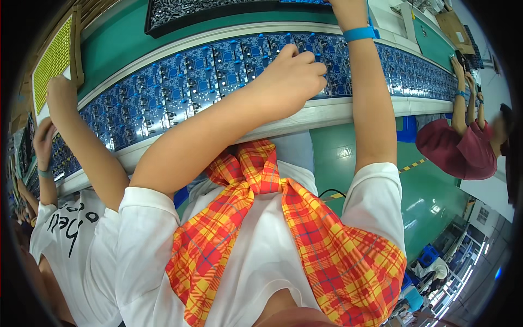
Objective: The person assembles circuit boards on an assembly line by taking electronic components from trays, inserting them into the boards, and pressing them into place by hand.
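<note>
Over the row of blue boards (pixel 229 60), near the middle of the view, hangs the person's left hand (pixel 294 79), its back toward the camera and its fingers bent loosely inward. Their tips are mostly turned out of sight, so one cannot tell whether they pinch anything or touch a board. The boards lie beneath and around those fingers, between two pale rails (pixel 327 111), and the row's long axis runs from side to side across the person's front (the lens bows it into an arch, so its ends dip toward the rim). The left forearm slants in from the lower left across the near rail, so the hand points to the upper right, aslant to the row rather than square with it. Of the two hands, the left is the nearer to the boards. The right hand (pixel 348 11) is farther off: its forearm reaches over the row and past the far rail, and the upper edge cuts the hand short, so how its fingers stand and what they hold cannot be told. Around that wrist sits a blue band (pixel 360 34). Left of it, beyond the far rail, lies a black tray (pixel 174 26) of small grey parts (pixel 185 6). At the far left, a neighbour's hand (pixel 60 95) is beside a yellow sheet (pixel 52 65).
</note>
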`<action>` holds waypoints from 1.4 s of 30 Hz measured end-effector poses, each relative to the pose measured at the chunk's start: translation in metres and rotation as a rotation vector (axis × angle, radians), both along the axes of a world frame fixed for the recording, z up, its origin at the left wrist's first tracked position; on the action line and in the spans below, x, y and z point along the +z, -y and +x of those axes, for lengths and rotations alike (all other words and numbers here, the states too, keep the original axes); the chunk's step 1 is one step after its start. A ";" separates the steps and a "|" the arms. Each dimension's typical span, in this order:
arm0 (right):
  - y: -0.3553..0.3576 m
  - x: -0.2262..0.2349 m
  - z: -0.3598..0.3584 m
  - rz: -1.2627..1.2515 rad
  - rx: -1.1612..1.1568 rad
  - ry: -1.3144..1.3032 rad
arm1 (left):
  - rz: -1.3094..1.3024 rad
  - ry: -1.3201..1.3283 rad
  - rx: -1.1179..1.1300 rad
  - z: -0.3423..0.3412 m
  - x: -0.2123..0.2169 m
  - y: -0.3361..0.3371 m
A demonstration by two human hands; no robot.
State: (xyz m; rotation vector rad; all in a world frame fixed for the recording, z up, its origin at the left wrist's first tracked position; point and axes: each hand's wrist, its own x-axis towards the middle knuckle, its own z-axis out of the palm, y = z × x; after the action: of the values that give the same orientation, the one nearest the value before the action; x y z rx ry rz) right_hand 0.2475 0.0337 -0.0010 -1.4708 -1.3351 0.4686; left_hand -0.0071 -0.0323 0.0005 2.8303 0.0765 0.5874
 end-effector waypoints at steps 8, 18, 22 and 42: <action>0.001 0.006 0.006 -0.036 -0.015 -0.051 | 0.106 0.063 -0.037 0.002 0.002 -0.001; 0.043 0.020 0.018 -0.028 -0.122 -0.126 | 0.239 -0.148 0.006 0.002 0.013 0.011; 0.080 0.034 0.021 -0.109 -0.144 -0.009 | 0.170 0.210 0.665 -0.015 0.034 -0.072; 0.096 0.029 -0.003 -0.329 0.085 0.807 | -0.143 0.325 1.112 -0.088 0.026 -0.153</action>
State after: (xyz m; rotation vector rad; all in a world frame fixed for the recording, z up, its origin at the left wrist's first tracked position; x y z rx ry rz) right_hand 0.2446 -0.0621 0.0278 -1.9917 -2.0208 0.1364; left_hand -0.0953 0.1211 0.0268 2.2817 1.5858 1.1476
